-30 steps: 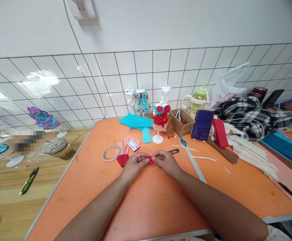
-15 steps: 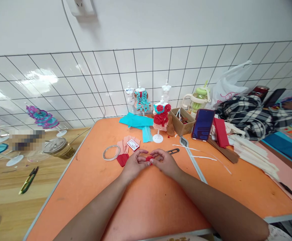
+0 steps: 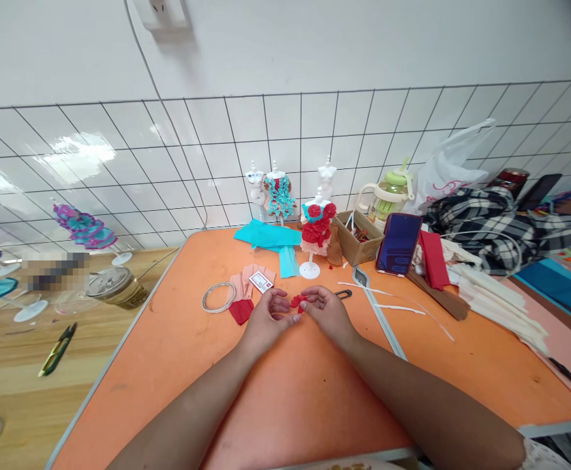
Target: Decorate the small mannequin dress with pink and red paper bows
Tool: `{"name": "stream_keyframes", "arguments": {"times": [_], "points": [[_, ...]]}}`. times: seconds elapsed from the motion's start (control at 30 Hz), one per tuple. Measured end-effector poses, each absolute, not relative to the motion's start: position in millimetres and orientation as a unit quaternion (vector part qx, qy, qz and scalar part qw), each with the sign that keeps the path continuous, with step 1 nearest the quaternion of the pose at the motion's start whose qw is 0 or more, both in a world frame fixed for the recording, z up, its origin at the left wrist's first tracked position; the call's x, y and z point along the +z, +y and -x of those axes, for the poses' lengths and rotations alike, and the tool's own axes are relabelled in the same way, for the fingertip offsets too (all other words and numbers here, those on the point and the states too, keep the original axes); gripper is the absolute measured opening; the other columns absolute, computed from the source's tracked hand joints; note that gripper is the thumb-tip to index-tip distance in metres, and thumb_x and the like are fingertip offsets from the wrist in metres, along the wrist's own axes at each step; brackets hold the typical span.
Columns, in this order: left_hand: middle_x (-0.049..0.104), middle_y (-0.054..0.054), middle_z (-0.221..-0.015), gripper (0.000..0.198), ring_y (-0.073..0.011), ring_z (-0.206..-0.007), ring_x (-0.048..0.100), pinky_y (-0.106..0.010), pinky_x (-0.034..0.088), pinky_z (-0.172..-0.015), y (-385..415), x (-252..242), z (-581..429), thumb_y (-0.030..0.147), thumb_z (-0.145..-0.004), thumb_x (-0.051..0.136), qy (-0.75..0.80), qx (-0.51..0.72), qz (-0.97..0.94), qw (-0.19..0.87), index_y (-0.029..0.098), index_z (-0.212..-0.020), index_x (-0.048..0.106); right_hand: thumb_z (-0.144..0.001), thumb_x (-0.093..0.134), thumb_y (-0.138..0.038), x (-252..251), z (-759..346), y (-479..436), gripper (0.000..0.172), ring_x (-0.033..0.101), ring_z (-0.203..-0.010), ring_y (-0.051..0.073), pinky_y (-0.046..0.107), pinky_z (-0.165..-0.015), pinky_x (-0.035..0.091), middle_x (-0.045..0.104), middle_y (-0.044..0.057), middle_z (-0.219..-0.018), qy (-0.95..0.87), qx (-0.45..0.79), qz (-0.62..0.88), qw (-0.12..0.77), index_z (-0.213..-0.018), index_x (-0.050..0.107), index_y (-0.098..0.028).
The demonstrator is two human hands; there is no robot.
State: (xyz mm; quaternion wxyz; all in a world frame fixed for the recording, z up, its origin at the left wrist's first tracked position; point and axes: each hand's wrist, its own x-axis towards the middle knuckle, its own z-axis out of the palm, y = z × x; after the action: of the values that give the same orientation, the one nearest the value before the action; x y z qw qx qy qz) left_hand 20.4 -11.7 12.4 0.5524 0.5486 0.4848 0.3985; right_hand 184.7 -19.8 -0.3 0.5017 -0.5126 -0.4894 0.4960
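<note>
On the left, a ring [image 3: 204, 301] is lying on the orange counter [image 3: 290, 391] beside peach fabric [image 3: 240, 287], dark red fabric [image 3: 241, 311] and a small white card [image 3: 261, 282]; these are staying where they were. Next comes the left hand [image 3: 268, 316], whose fingers were pinching a moment ago and are now spreading, apparently letting go, its thumb pointing just below the small red piece [image 3: 297, 301]. That piece is hanging between the hands above the counter, showing more of itself than before. The right hand [image 3: 329, 313] is gripping it between thumb and fingers, so the shaping seems to be pausing while one hand is bearing the piece alone. Beyond, a mannequin in red rosettes [image 3: 316, 228] is standing upright.
</note>
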Motion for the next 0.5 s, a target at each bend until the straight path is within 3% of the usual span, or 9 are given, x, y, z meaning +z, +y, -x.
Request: {"name": "stream_keyframes", "arguments": {"times": [0.13,0.3,0.4,0.5], "points": [[0.063,-0.004,-0.082,0.034,-0.0161,-0.079,0.059,-0.027,0.045,-0.071,-11,13,-21,0.045,-0.071,0.066,0.49,0.38,-0.507,0.598,0.015,-0.087,0.061,-0.069,0.065,-0.032,-6,-184,-19,0.028,0.05,-0.059,0.008,0.021,-0.056,0.042,0.055,-0.001,-0.078,-0.457,0.508,0.494,0.537,-0.093,0.057,-0.019],[0.065,-0.001,-0.075,0.029,-0.0134,-0.073,0.057,-0.024,0.042,-0.07,-10,11,-22,0.04,-0.066,0.073,0.495,0.383,-0.49,0.607,0.015,-0.079,0.066,-0.069,0.066,-0.033,-6,-175,-22,0.029,0.038,-0.045,0.003,0.019,-0.043,0.033,0.056,-0.002,-0.081,-0.449,0.511,0.491,0.545,-0.093,0.058,-0.018],[0.062,0.001,-0.07,0.027,-0.0114,-0.067,0.055,-0.022,0.041,-0.066,-11,9,-23,0.039,-0.065,0.073,0.487,0.372,-0.488,0.621,0.015,-0.076,0.066,-0.069,0.065,-0.032,-3,-172,-23,0.03,0.036,-0.044,0.003,0.019,-0.042,0.031,0.055,-0.003,-0.079,-0.434,0.507,0.489,0.561,-0.095,0.058,-0.019],[0.064,-0.001,-0.077,0.028,-0.0121,-0.071,0.056,-0.023,0.042,-0.068,-13,7,-25,0.039,-0.068,0.071,0.468,0.367,-0.503,0.628,0.015,-0.081,0.066,-0.07,0.064,-0.032,-2,-172,-23,0.029,0.036,-0.044,0.003,0.019,-0.041,0.03,0.054,-0.003,-0.077,-0.426,0.512,0.489,0.564,-0.095,0.057,-0.019]]}}
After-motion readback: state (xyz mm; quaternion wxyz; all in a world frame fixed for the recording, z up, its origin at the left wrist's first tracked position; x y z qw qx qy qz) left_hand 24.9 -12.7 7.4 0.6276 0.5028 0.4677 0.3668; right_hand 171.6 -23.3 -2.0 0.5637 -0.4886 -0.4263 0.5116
